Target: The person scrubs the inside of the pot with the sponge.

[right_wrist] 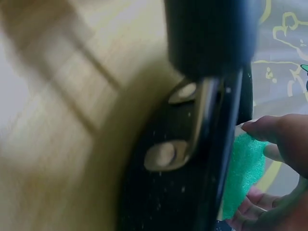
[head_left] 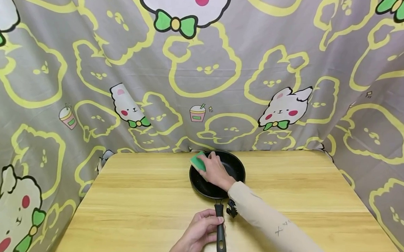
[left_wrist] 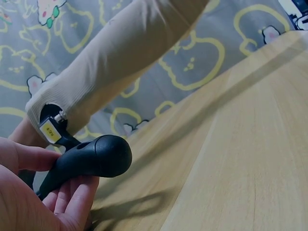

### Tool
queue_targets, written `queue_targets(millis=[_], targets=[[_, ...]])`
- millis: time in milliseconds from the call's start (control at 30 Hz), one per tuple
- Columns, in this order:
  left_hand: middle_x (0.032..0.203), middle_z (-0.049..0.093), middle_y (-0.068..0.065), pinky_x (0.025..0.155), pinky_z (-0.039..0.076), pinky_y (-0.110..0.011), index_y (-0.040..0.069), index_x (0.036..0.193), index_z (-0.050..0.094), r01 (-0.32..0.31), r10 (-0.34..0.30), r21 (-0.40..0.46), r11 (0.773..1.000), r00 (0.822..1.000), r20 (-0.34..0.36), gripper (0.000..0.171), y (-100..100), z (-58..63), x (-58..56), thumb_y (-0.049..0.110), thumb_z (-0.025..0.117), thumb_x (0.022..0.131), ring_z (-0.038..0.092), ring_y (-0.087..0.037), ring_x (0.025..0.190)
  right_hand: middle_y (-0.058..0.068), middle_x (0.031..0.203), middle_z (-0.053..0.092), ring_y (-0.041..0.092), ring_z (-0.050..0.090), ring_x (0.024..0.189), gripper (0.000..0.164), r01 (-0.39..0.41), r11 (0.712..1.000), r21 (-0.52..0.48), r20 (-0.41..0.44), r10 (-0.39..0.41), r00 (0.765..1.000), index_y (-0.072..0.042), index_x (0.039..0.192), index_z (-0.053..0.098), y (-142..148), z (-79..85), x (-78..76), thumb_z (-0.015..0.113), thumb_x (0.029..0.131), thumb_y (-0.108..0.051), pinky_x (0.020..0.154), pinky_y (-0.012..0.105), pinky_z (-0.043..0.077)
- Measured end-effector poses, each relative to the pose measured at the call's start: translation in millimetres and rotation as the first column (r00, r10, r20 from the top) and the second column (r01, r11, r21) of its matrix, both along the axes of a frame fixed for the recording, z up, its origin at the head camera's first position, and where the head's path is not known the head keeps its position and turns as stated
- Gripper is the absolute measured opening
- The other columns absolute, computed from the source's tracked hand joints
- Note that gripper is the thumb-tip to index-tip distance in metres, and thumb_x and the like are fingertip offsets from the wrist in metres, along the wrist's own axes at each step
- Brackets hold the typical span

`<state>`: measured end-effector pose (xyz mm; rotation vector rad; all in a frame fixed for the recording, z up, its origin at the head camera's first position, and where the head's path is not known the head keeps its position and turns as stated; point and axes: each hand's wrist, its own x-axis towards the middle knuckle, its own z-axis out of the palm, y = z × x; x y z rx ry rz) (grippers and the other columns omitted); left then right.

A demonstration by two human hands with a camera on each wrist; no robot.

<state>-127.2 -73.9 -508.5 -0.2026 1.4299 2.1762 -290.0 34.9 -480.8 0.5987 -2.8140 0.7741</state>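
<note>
A black frying pan (head_left: 235, 169) sits toward the back of the wooden table, its handle (head_left: 220, 233) pointing at me. My left hand (head_left: 202, 229) grips that handle from the left, thumb on top; the left wrist view shows the handle's rounded end (left_wrist: 113, 156) poking out past the fingers. Over the pan's left side, my right hand (head_left: 215, 172) holds a green sponge (head_left: 198, 161) with a pale layer along its edge. In the right wrist view the sponge (right_wrist: 244, 168) is pinched between thumb and fingers beside the pan's rim, and two rivets (right_wrist: 166, 155) show on the pan's outer wall.
The wooden table (head_left: 141, 202) spreads out on both sides of the pan. A patterned curtain (head_left: 207, 88) hangs along its back and sides. A black wrist camera mount (head_left: 231, 208) hangs under the right cuff, close to the pan handle.
</note>
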Motion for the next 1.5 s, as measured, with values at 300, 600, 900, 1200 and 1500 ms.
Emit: queue_targets(millis=[300,600,900,1200,1500], targets=[[0.084,0.067,-0.002,0.064,0.056,-0.029,0.006,0.101,0.066,0.002,-0.002,0.006,1.0,1.0,0.0,0.013,-0.6,1.2,0.0,0.006,0.072,0.089,0.064,-0.012,0.073,0.02,0.116,0.049,0.034,0.049,0.096,0.051,0.025,0.998,0.064,-0.047,-0.022,0.999,-0.019,0.142,0.06,6.8,1.4,-9.7,0.076,0.094,-0.022,0.075,0.046,0.052],[0.083,0.07,-0.003,0.065,0.056,-0.031,0.005,0.103,0.065,0.011,-0.01,-0.008,1.0,1.0,0.009,0.013,-1.7,1.2,0.6,0.006,0.071,0.091,0.067,-0.013,0.073,0.025,0.124,0.049,0.037,0.05,0.097,0.05,0.058,0.987,0.151,-0.083,-0.046,0.995,-0.02,0.144,0.059,19.1,2.0,-17.6,0.074,0.096,-0.021,0.074,0.049,0.052],[0.083,0.069,-0.005,0.066,0.057,-0.032,0.006,0.102,0.064,0.01,-0.011,0.022,1.0,1.0,0.002,0.013,-1.4,0.2,0.7,0.005,0.07,0.091,0.068,-0.014,0.074,0.026,0.122,0.051,0.036,0.05,0.094,0.05,0.08,0.975,0.206,-0.114,-0.057,0.992,-0.019,0.143,0.061,32.3,0.9,-22.5,0.074,0.095,-0.019,0.075,0.051,0.052],[0.084,0.069,-0.007,0.066,0.059,-0.034,0.003,0.105,0.064,0.024,-0.024,0.034,0.999,1.0,0.002,0.013,-1.6,-0.5,0.1,0.004,0.069,0.093,0.068,-0.016,0.074,0.027,0.121,0.052,0.038,0.051,0.094,0.049,0.085,0.97,0.228,-0.1,-0.063,0.993,-0.018,0.141,0.062,45.6,4.4,-22.2,0.075,0.094,-0.017,0.077,0.05,0.052],[0.085,0.07,-0.007,0.069,0.06,-0.036,0.003,0.105,0.064,0.024,-0.023,0.041,0.999,1.0,-0.008,0.013,-1.2,-1.3,-0.3,0.003,0.069,0.093,0.069,-0.016,0.077,0.026,0.126,0.052,0.042,0.054,0.101,0.053,0.084,0.951,0.296,-0.165,-0.036,0.986,-0.018,0.14,0.064,59.2,0.9,-25.0,0.08,0.089,-0.015,0.08,0.055,0.052]])
